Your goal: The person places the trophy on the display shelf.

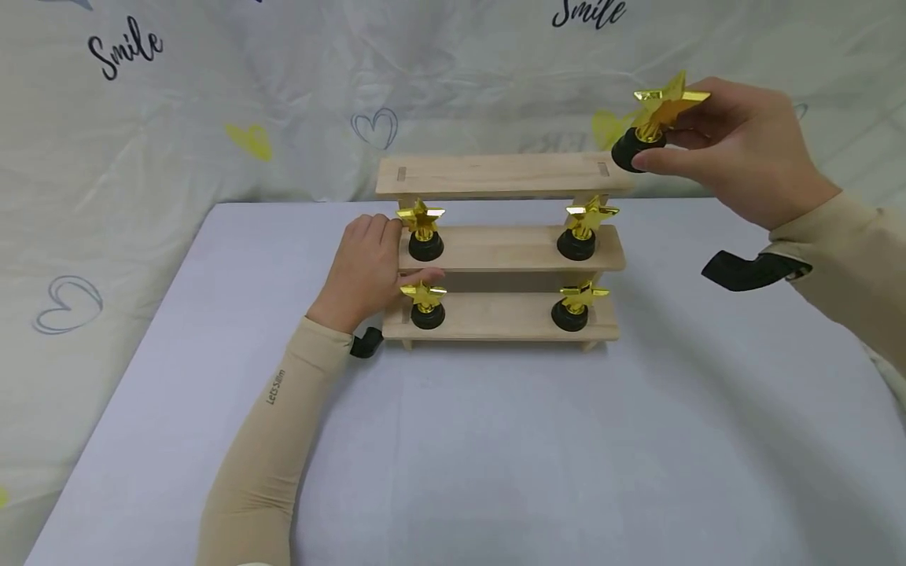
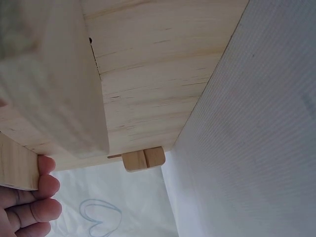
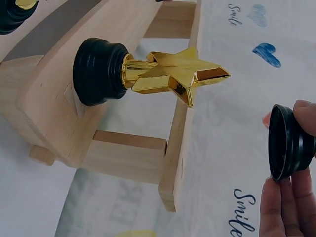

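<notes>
A three-tier wooden shelf [image 1: 499, 250] stands on the table. My left hand [image 1: 362, 269] grips its left side at the middle tier; in the left wrist view fingertips [image 2: 47, 210] curl against a wooden edge. Up at the right, my right hand [image 1: 757, 149] holds a gold star trophy [image 1: 665, 110] by its black base, tilted above the top tier's right end. The right wrist view shows the hollow underside of that base [image 3: 289, 143]. Gold star trophies stand at both ends of the middle tier [image 1: 513, 250] and the lower tier [image 1: 491, 317].
Behind the shelf hangs a pale cloth [image 1: 481, 79] printed with hearts and the word "Smile". White covering [image 1: 453, 456] spreads over the table in front. Black straps hang from both wrists, the left one [image 1: 366, 343] close to the lower tier.
</notes>
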A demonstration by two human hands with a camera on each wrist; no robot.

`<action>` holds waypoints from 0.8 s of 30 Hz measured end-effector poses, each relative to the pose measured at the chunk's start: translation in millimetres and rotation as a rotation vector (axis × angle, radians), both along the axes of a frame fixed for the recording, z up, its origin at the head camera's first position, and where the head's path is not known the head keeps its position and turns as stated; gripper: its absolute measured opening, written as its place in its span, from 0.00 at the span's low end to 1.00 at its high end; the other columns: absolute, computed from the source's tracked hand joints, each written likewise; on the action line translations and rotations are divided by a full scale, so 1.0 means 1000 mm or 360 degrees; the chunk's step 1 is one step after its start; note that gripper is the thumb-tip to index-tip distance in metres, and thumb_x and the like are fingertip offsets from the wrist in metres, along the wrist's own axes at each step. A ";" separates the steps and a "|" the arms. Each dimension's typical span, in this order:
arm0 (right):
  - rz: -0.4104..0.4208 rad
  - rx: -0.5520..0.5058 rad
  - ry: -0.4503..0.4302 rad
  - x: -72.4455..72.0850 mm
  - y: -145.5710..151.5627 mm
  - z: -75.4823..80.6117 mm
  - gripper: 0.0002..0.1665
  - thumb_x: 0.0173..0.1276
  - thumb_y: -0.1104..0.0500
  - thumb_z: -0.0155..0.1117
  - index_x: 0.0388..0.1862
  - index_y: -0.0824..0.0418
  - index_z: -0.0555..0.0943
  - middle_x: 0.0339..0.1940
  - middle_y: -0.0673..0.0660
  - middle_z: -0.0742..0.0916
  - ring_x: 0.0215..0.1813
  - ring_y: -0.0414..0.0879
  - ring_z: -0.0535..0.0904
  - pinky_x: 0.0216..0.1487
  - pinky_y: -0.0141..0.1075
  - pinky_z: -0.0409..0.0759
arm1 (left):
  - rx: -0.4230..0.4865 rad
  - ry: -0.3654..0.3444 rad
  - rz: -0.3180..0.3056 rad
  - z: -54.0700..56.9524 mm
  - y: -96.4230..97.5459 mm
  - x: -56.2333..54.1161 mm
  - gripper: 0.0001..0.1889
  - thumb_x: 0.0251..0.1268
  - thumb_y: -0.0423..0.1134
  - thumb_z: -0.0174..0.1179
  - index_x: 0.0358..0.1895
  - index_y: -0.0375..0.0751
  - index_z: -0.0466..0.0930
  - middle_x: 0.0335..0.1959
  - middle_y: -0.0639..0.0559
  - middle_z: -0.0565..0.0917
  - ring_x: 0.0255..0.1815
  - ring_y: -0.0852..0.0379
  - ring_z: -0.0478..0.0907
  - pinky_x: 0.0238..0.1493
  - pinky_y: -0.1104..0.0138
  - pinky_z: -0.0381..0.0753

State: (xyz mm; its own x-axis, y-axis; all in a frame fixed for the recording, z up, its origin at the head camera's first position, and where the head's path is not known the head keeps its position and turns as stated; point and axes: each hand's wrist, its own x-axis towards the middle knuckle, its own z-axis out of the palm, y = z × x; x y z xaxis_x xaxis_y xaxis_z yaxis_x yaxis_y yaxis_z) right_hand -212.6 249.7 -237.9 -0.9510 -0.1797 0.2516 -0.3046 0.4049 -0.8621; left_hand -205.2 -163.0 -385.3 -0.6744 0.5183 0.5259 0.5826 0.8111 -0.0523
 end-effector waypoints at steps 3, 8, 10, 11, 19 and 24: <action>-0.0002 0.0009 -0.0029 -0.003 -0.004 0.001 0.28 0.58 0.74 0.76 0.58 0.59 0.84 0.49 0.45 0.87 0.50 0.35 0.85 0.53 0.16 0.78 | -0.0012 -0.0004 0.0002 0.000 0.000 -0.001 0.51 0.65 0.83 0.29 0.35 0.31 0.74 0.26 0.42 0.72 0.29 0.44 0.69 0.41 0.56 0.72; 0.0025 0.0005 -0.0045 -0.011 -0.013 0.004 0.30 0.58 0.73 0.77 0.60 0.59 0.83 0.50 0.44 0.88 0.51 0.35 0.86 0.54 0.16 0.79 | -0.0020 -0.0012 0.0011 0.000 -0.001 0.000 0.51 0.66 0.83 0.29 0.36 0.31 0.74 0.26 0.42 0.72 0.29 0.45 0.68 0.41 0.56 0.72; 0.0036 0.0000 -0.0017 -0.014 -0.017 0.006 0.29 0.58 0.73 0.77 0.59 0.59 0.84 0.49 0.44 0.88 0.51 0.35 0.86 0.54 0.16 0.79 | -0.0004 -0.0001 0.0006 0.000 -0.001 0.000 0.51 0.66 0.83 0.29 0.35 0.31 0.74 0.26 0.43 0.72 0.29 0.45 0.68 0.40 0.56 0.71; 0.0039 -0.0006 -0.0002 -0.015 -0.020 0.007 0.28 0.58 0.73 0.77 0.58 0.60 0.84 0.49 0.45 0.88 0.50 0.36 0.86 0.54 0.16 0.79 | 0.0001 0.0000 0.0003 0.000 0.000 0.000 0.51 0.65 0.83 0.29 0.35 0.31 0.74 0.26 0.43 0.72 0.29 0.45 0.68 0.40 0.56 0.71; 0.0097 0.0007 0.0078 -0.027 -0.035 0.009 0.27 0.60 0.72 0.76 0.59 0.60 0.84 0.49 0.45 0.87 0.50 0.37 0.85 0.53 0.16 0.79 | -0.0005 0.0004 0.0002 -0.001 0.000 -0.002 0.51 0.65 0.84 0.28 0.35 0.32 0.74 0.26 0.43 0.73 0.29 0.45 0.69 0.41 0.56 0.72; 0.0163 -0.0069 0.0023 -0.034 -0.044 0.006 0.26 0.59 0.73 0.76 0.57 0.62 0.84 0.47 0.48 0.89 0.49 0.39 0.86 0.53 0.19 0.81 | 0.0010 -0.0029 -0.0006 0.000 0.000 -0.001 0.51 0.65 0.83 0.28 0.36 0.32 0.74 0.26 0.43 0.73 0.29 0.45 0.69 0.41 0.56 0.72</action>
